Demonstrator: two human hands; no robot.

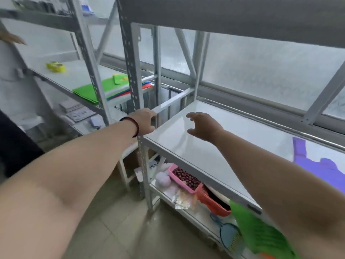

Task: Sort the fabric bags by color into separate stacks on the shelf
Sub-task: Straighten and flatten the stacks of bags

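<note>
— Where are your hands?
— My left hand (pixel 144 122) grips the shelf post (pixel 133 75) at centre; my right hand (pixel 202 126) hovers slack-fingered, holding nothing.
— The bags?
— The stack of fabric bags (pixel 104 88) lies left of centre, a purple bag (pixel 317 165) at right.

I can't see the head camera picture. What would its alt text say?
A person reaches both bare arms toward a white metal shelf: the left hand grips the corner post, and the right hand hovers open over the bare surface. A purple bag lies at right, and a stack of colored fabric bags sits on the neighboring shelf.
</note>
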